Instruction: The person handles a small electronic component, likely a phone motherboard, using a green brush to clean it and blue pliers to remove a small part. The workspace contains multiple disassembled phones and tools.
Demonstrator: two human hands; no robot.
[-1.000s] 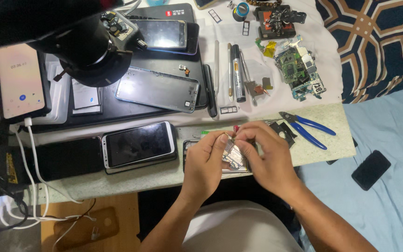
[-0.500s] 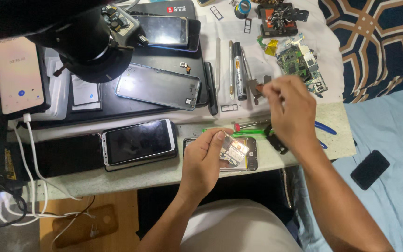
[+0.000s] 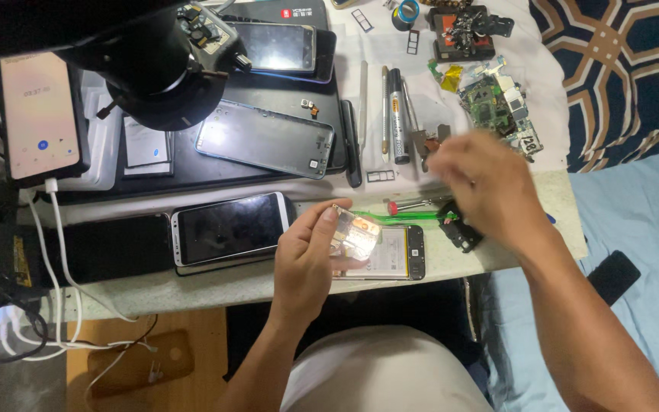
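Note:
My left hand (image 3: pixel 306 259) pinches a small shiny metal part (image 3: pixel 358 233) by its edge, just above an opened phone (image 3: pixel 398 255) lying at the table's front edge. My right hand (image 3: pixel 490 187) hovers blurred to the right, over a small black part (image 3: pixel 461 233) and near a red-tipped screwdriver (image 3: pixel 412 204) and a green tool (image 3: pixel 413 219). Its fingers are curled; motion blur hides whether anything is between them. A white-framed phone (image 3: pixel 230 229) lies face up left of my left hand.
A black lamp head (image 3: pixel 154 72) hangs over a dark mat (image 3: pixel 146 179) with a phone back panel (image 3: pixel 265 140). A lit phone (image 3: pixel 40 114) with white cables (image 3: pixel 55 259) stands left. Pens (image 3: pixel 397 114), a green circuit board (image 3: pixel 497 107) and a black phone (image 3: pixel 612 276) on blue cloth lie right.
My right hand left the shiny part, where it worked beside my left hand, and swung up and right over the tools. My left hand keeps the part in place.

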